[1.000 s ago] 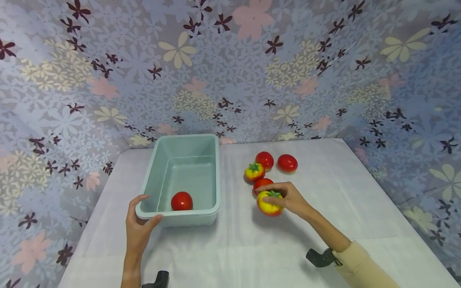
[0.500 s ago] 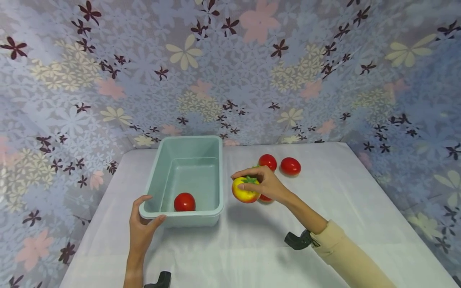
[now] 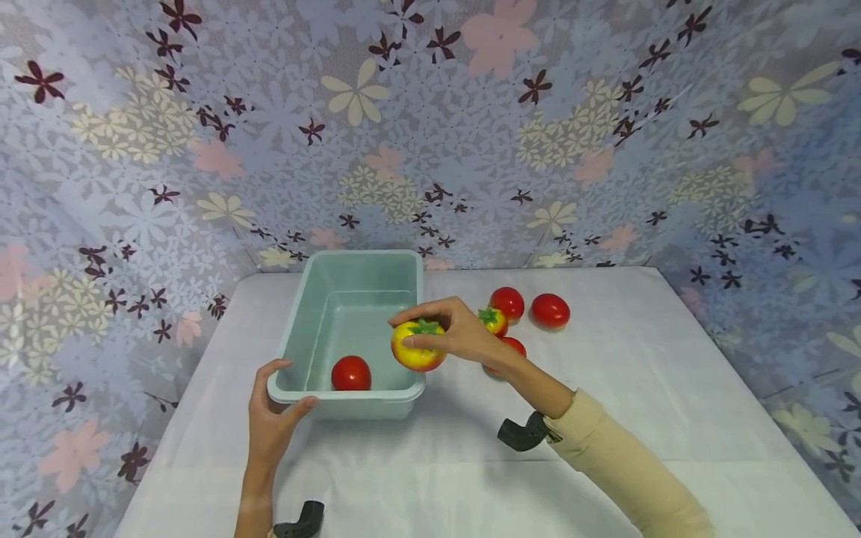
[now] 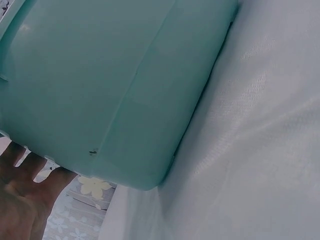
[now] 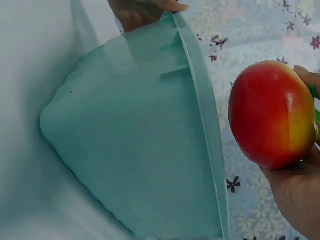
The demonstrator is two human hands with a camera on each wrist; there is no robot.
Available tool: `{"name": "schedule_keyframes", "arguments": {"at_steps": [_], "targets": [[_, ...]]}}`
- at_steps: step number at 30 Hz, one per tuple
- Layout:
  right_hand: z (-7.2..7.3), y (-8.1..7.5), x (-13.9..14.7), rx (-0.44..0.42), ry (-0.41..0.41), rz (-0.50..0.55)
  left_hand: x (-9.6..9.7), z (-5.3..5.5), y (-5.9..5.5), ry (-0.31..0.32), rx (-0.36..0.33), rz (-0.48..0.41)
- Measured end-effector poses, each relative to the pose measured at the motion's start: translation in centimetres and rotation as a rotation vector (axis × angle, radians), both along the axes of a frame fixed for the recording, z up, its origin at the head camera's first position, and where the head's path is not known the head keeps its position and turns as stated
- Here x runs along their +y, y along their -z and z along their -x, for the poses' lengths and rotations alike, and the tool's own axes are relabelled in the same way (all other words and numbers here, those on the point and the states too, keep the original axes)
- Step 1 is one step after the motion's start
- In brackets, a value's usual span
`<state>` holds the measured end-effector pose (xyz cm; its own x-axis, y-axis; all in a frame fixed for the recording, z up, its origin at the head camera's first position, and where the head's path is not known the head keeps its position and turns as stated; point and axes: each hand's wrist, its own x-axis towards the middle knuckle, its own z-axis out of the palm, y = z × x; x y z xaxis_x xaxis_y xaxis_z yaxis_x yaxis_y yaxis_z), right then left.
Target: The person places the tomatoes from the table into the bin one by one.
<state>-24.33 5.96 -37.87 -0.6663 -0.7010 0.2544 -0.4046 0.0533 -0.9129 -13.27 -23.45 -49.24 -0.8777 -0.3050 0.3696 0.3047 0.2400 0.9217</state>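
Note:
My right hand (image 3: pixel 452 329) pinches a yellow-and-red tomato (image 3: pixel 415 355) with a green leafy top, held over the right rim of the pale green plastic bin (image 3: pixel 383 394). From the right wrist view, the red underside of this tomato (image 5: pixel 270 115) faces the camera, above the bin's edge. My left hand (image 3: pixel 272 415) grips the bin's near left corner, index finger on the left rim and thumb at the front rim. Inside the bin, near its front wall, lies a red tomato (image 3: pixel 351 373). The left wrist view shows the bin's outer wall (image 4: pixel 110 90) with fingers beside it.
Right of the bin, on the white-covered table (image 3: pixel 605 418), a yellow-topped tomato (image 3: pixel 496 320) sits among red ones: one behind (image 3: pixel 507 302), one farther right (image 3: pixel 550 310), and one in front (image 3: pixel 514 347), partly behind my right wrist. Flowered cloth (image 3: pixel 471 134) hangs behind and at the sides.
My right hand has lifted the yellow-and-red tomato from beside the others and carried it left to the bin's right rim. My left hand keeps its grip on the corner.

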Motion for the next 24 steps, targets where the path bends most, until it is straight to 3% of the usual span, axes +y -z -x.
{"name": "schedule_keyframes", "arguments": {"at_steps": [7, 24], "targets": [[0.4, 0.7, -1.3, 0.023, -0.093, 0.091, 0.2, -0.1, 0.1, -0.013, -0.005, 0.008], [0.3, 1.7, -3.1, 0.018, -0.109, 0.084, 0.3, -0.1, 0.0, -0.019, -0.009, 0.001]]}}
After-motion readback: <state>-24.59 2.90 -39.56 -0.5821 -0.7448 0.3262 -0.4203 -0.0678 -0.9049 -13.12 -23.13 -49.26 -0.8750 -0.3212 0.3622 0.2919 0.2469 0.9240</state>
